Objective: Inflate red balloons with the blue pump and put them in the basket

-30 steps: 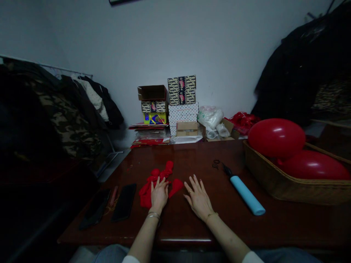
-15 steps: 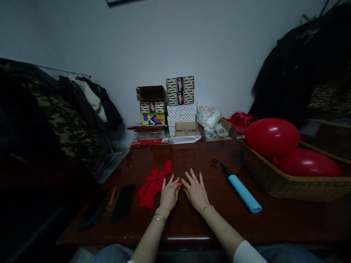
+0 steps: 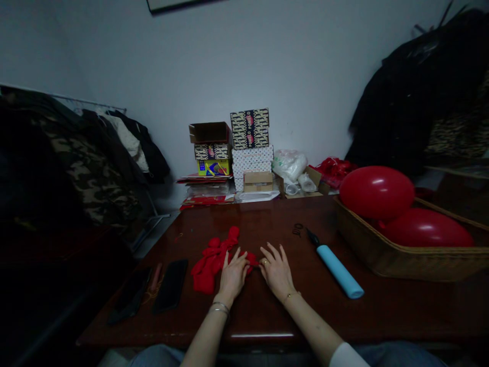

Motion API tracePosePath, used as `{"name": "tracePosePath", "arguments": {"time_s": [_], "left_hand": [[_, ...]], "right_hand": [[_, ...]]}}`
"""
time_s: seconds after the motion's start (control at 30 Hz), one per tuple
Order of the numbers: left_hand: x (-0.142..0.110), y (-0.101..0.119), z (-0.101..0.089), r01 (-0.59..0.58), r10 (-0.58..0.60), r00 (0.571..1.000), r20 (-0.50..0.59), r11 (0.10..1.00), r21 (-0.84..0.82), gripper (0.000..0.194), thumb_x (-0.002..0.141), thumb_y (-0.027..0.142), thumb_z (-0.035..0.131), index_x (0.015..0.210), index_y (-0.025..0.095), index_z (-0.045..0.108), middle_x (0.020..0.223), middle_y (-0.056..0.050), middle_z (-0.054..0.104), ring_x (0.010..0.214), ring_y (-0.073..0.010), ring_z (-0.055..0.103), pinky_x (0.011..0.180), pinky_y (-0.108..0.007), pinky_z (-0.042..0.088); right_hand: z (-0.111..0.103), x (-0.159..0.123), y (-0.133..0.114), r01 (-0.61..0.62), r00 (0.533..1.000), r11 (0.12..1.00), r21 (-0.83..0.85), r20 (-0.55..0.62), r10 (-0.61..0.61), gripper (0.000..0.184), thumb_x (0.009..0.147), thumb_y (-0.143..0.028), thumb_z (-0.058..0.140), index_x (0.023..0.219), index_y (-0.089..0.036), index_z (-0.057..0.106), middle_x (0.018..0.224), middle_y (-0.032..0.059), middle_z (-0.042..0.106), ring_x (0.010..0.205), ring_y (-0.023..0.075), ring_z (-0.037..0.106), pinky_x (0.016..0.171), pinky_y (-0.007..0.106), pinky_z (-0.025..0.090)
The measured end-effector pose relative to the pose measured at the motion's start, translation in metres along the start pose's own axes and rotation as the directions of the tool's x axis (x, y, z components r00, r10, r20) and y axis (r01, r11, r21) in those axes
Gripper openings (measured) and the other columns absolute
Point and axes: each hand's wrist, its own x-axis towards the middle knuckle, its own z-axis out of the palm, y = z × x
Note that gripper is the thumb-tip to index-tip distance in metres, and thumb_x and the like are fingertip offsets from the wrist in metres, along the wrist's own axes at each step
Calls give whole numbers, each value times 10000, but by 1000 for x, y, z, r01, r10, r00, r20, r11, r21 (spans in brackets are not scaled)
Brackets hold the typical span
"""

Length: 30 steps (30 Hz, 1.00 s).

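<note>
Between my two hands is a limp red balloon [image 3: 251,259], not inflated. My left hand [image 3: 234,275] pinches its wider part with thumb and fingers. At its narrow end, the fingertips of my right hand [image 3: 276,272] are closed on it, partly hidden under the hand. Just left of my left hand lies a pile of deflated red balloons [image 3: 206,267]. A light blue balloon pump [image 3: 340,271] with a black nozzle rests on the table to the right of my right hand.
On the right a wicker basket [image 3: 405,262] holds two inflated red balloons [image 3: 376,193]. Two dark phones [image 3: 170,285] lie at the left of the brown table [image 3: 267,311]. Small black loops [image 3: 297,229] lie near the nozzle. Stacked boxes [image 3: 250,130] stand at the back.
My hands have moved slightly apart. More of the red balloon shows between them, its narrow end stretching toward my right hand.
</note>
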Motion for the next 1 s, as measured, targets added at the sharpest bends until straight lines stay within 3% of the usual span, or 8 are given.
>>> {"name": "tracePosePath", "arguments": {"time_s": [0.4, 0.57, 0.87, 1.0], "left_hand": [[-6, -17, -7, 117, -117, 993, 10, 992, 54, 222, 861, 173, 418, 930, 219, 623, 1254, -45, 573, 1277, -237, 384, 1086, -530, 138], [-5, -14, -4, 162, -164, 986, 43, 986, 44, 263, 867, 186, 401, 1043, 221, 594, 1270, -57, 560, 1279, -217, 381, 1094, -513, 130], [-9, -3, 14, 139, -146, 976, 163, 989, 53, 380, 847, 276, 467, 1222, 236, 518, 1220, -61, 597, 1287, -258, 362, 1072, -585, -3], [-14, -8, 9, 85, -99, 985, 142, 991, 102, 370, 875, 345, 434, 1227, 286, 531, 1201, -17, 613, 1292, -270, 350, 1048, -593, -113]], "right_hand": [[-10, 1, -2, -60, 998, 998, 24, -5, 60, 142, 826, -227, 480, 771, -208, 609, 1184, 45, 603, 1235, 231, 396, 1090, 505, 177], [-16, 5, -2, -76, 997, 997, 19, -20, 76, 157, 825, -205, 463, 773, -207, 611, 1179, 60, 603, 1234, 238, 400, 1081, 511, 191], [-19, 5, 4, -77, 996, 997, 3, -41, 77, 157, 831, -223, 477, 790, -203, 627, 1181, 61, 605, 1225, 248, 410, 1077, 512, 200], [-17, 4, 7, -87, 995, 996, -3, -57, 87, 156, 832, -205, 474, 785, -201, 622, 1174, 55, 609, 1228, 235, 404, 1084, 508, 187]]}}
